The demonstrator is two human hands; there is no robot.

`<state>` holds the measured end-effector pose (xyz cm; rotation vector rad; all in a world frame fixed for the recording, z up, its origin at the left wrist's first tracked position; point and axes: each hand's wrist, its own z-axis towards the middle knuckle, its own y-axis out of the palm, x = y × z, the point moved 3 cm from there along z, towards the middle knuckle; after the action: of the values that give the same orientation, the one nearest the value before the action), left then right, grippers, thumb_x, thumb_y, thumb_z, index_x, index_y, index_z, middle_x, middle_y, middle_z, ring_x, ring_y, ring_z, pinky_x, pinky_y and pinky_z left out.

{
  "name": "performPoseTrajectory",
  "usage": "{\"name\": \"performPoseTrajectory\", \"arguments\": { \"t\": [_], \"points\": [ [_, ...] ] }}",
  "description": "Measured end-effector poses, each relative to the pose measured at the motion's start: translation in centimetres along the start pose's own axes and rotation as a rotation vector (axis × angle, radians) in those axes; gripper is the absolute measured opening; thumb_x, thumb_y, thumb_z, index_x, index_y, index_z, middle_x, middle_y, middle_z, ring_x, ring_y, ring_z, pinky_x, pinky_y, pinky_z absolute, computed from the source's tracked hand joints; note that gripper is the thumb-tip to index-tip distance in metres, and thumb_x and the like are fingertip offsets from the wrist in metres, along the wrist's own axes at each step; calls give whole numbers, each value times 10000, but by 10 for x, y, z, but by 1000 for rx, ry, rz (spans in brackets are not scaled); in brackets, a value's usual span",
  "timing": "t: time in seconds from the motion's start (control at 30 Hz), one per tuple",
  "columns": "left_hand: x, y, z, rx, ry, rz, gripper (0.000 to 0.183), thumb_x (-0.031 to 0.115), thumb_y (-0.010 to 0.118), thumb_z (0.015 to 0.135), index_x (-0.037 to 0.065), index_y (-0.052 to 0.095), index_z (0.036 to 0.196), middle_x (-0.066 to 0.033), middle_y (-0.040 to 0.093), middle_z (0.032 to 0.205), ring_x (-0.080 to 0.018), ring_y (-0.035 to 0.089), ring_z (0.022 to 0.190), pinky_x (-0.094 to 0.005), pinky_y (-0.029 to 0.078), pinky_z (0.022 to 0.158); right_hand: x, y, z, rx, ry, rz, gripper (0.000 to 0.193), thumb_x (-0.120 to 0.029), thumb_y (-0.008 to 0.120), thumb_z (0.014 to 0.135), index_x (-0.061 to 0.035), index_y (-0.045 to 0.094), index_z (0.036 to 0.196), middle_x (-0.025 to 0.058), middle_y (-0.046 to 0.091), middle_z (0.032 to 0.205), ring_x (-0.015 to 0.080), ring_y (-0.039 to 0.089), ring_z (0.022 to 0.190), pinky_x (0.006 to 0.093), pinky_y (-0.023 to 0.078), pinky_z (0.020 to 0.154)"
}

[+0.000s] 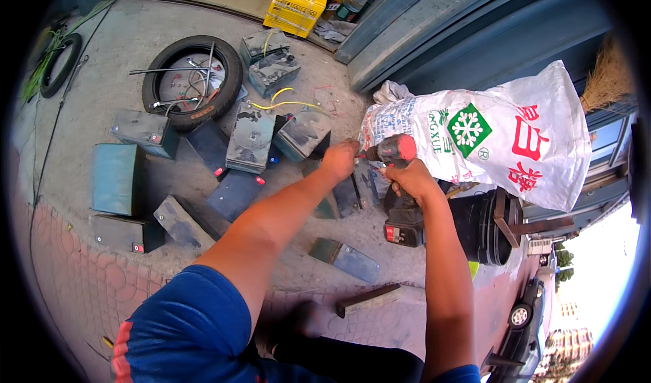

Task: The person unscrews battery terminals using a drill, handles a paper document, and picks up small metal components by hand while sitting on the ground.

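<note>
My right hand (410, 179) is wrapped round the handle of a cordless drill (400, 150), black with a red back end and a battery pack at its base. The drill's nose points left, toward my left hand (341, 159). There my fingers are closed together near the tip; what they hold, if anything, is too small to make out. Below both hands stand dusty block-shaped batteries (365, 185), partly covered by my arm. Left of my left hand, another grey battery (251, 135) lies among several more, some with red terminal caps. A yellow wire (285, 104) runs above them.
A tyre (232, 98) with metal tools inside it lies at the upper left. A big white woven sack (502, 132) rests beside the drill, above a black bucket (475, 227). A yellow box (296, 5) and a plastic bottle (355, 2) stand at the back.
</note>
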<state>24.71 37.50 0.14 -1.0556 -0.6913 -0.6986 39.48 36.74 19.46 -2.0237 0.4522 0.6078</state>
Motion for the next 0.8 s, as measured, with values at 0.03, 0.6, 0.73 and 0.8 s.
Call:
{"name": "performPoseTrajectory", "arguments": {
  "t": [0.03,0.6,0.73,0.8],
  "points": [
    [-1,-3,-1,6,23,-21,307,74,699,802,12,645,1098,-220,686,1096,-413,679,1077,-493,544,925,-2,0,-6,5,-16,17,157,-112,785,907,7,692,952,56,686,775,121,575,544,294,443,481],
    [-99,-305,38,397,-832,-744,450,238,817,865,-51,707,1192,-192,746,1155,-308,720,1031,-479,531,970,-5,-11,-194,234,-189,197,88,-58,766,903,-42,679,907,-1,634,699,85,554,562,270,430,540],
    [-172,-342,-27,642,-818,-526,656,352,802,895,-86,625,1350,-256,694,1303,-348,701,1161,-449,483,1068,-7,7,-192,191,-206,190,94,-81,774,900,-45,694,935,7,656,708,81,568,559,266,440,535],
    [-175,-327,-34,575,-788,-364,691,379,787,911,-92,604,1382,-285,668,1347,-366,675,1228,-431,473,1095,-6,12,-192,200,-210,189,107,-84,781,895,-46,694,945,5,657,710,80,570,562,263,438,536]
  ]
}}
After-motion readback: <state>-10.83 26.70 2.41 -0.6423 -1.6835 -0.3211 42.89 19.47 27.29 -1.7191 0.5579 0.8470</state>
